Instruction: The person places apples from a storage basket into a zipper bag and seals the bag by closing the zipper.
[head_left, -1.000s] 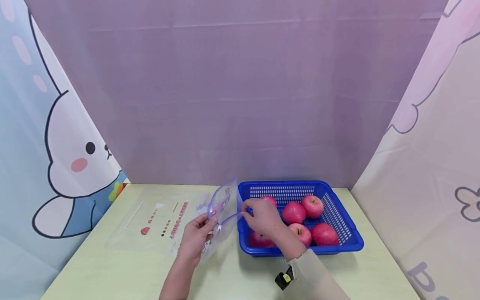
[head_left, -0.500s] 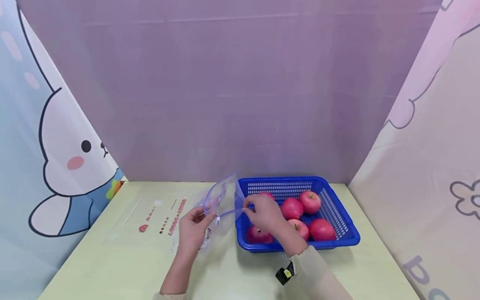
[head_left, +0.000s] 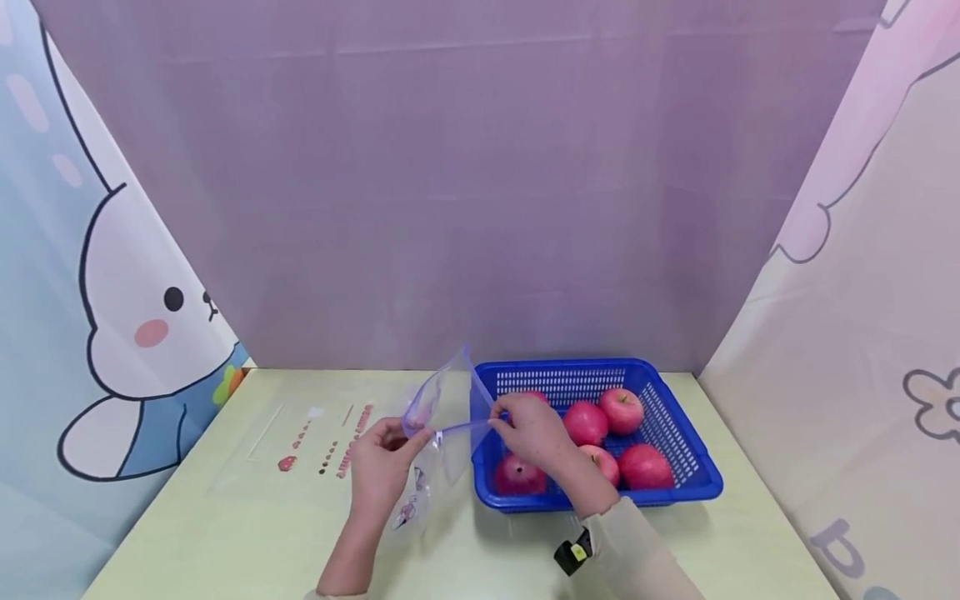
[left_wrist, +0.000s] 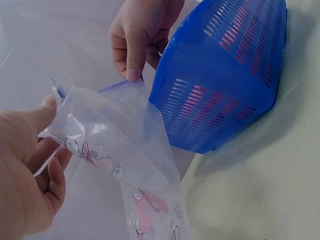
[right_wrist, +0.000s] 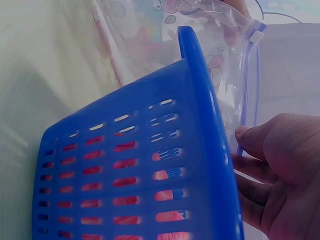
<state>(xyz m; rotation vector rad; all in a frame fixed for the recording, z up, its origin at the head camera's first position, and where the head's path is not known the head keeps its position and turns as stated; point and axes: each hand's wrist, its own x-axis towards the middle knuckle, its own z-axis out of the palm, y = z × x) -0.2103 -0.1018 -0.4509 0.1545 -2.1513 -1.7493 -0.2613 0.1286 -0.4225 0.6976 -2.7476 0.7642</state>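
A clear zip bag (head_left: pixel 452 454) with purple zip edges and printed pink figures hangs between my two hands, its mouth spread apart. My left hand (head_left: pixel 380 461) pinches one end of the mouth between thumb and fingers, near the white slider (right_wrist: pixel 256 36). Over the left rim of the blue basket, my right hand (head_left: pixel 532 429) pinches the purple zip edge between thumb and forefinger. The bag's lower part shows in the left wrist view, with nothing visible inside it. Several red apples (head_left: pixel 586 423) lie in the basket (head_left: pixel 692 450); my right hand partly hides some.
On the left of the pale table (head_left: pixel 225 542) lies a flat clear sheet or bag (head_left: pixel 255 471) with red and brown prints. A purple cloth (head_left: pixel 480 208) hangs behind the table, and printed cloths stand at both sides.
The near purple zip edge is pulled straighter between my hands, and the bag hangs a little more upright. Both hands keep their pinch on it. The head view has shifted slightly.
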